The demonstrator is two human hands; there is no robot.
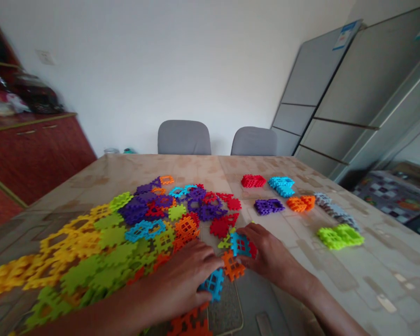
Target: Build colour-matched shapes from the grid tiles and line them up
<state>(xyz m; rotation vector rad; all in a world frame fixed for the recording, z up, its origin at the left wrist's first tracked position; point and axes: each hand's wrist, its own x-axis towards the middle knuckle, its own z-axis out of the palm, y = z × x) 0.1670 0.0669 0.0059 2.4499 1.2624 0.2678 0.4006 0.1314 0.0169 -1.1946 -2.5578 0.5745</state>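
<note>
My left hand [191,268] is closed on a blue plastic window-grid building piece [214,284], its thumb and fingers at the piece's left side. Close by, my right hand [266,245] grips another blue window-grid piece [238,243], with a red piece [253,250] showing under the fingers. Between the hands lies an orange window-grid piece [233,267], its edge near both; I cannot tell whether it is joined to either blue piece. A small lime piece [226,241] and red pieces [222,226] sit just beyond the right hand.
A wide pile of yellow pieces [70,245], green pieces [108,256] and purple pieces [136,210] covers the left. Sorted stacks stand at right: red [253,181], blue [282,185], purple [269,206], orange [301,203], grey [337,212], lime [340,236]. Two grey chairs [184,137] stand beyond.
</note>
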